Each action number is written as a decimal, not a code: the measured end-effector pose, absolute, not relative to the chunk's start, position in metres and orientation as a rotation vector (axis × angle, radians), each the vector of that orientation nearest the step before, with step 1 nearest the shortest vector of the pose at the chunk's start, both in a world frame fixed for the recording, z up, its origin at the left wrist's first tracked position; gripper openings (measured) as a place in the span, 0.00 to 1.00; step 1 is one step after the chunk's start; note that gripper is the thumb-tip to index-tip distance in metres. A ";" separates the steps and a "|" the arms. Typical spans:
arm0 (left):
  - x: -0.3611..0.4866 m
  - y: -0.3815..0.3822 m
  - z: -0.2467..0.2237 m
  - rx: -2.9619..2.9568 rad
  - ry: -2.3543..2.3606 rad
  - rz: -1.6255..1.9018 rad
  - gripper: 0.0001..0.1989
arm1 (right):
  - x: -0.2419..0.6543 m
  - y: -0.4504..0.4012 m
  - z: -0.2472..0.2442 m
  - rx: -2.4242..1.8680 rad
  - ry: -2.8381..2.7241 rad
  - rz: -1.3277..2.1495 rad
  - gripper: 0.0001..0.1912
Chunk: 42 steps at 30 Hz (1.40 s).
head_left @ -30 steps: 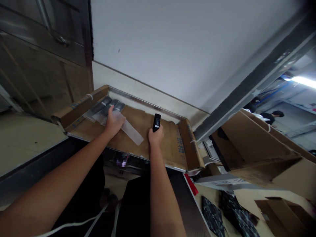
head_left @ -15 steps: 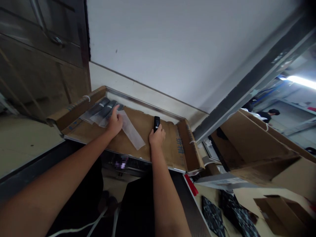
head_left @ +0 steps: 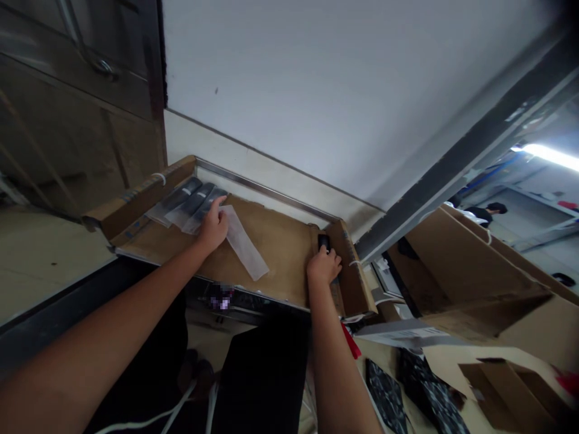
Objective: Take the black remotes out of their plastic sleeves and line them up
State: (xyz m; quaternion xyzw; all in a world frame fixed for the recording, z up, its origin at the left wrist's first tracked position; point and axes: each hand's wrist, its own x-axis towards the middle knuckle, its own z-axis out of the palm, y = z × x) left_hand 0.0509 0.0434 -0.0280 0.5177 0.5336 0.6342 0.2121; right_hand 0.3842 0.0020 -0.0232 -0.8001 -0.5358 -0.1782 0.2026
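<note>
A shallow cardboard-lined tray point(head_left: 289, 241) lies in front of me. Near its right wall, my right hand point(head_left: 324, 266) is closed on a small black device point(head_left: 323, 242), whose upper end sticks out past the fingers. My left hand point(head_left: 214, 229) pinches one end of a translucent sleeve point(head_left: 246, 246), which lies slanted on the cardboard to the right of that hand. Several dark items in clear sleeves point(head_left: 185, 202) lie side by side at the tray's left end, partly behind my left hand.
Cardboard side walls point(head_left: 350, 271) border the tray. Large open cardboard boxes point(head_left: 465, 265) stand at the right, with dark patterned pouches point(head_left: 386, 392) below them. A person point(head_left: 488, 212) is in the far right background.
My right hand has moved right with the black device, from the tray's middle to near its right wall. My left hand and the sleeve have barely shifted.
</note>
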 end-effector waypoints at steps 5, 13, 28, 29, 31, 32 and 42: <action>0.051 0.043 -0.028 1.425 1.484 1.744 0.24 | 0.382 0.004 -0.024 -2.174 -1.506 -0.536 0.23; 0.051 0.043 -0.029 1.464 1.510 1.712 0.23 | 0.383 0.006 -0.023 -2.126 -1.459 -0.562 0.20; 0.063 0.068 -0.031 1.495 1.378 1.727 0.25 | 0.298 0.000 -0.023 -1.404 -1.958 -0.009 0.16; 0.063 0.070 -0.032 1.539 1.399 1.714 0.24 | 0.294 0.000 -0.023 -1.384 -1.973 0.010 0.17; 0.063 0.074 -0.033 1.638 1.480 1.716 0.20 | 0.290 -0.002 -0.022 -1.365 -2.034 0.027 0.20; 0.064 0.074 -0.033 1.694 1.530 1.725 0.18 | 0.290 -0.002 -0.022 -1.372 -2.071 0.026 0.22; 0.077 0.057 -0.034 2.418 1.759 0.651 0.30 | 0.291 0.001 -0.026 -1.414 -2.060 0.033 0.23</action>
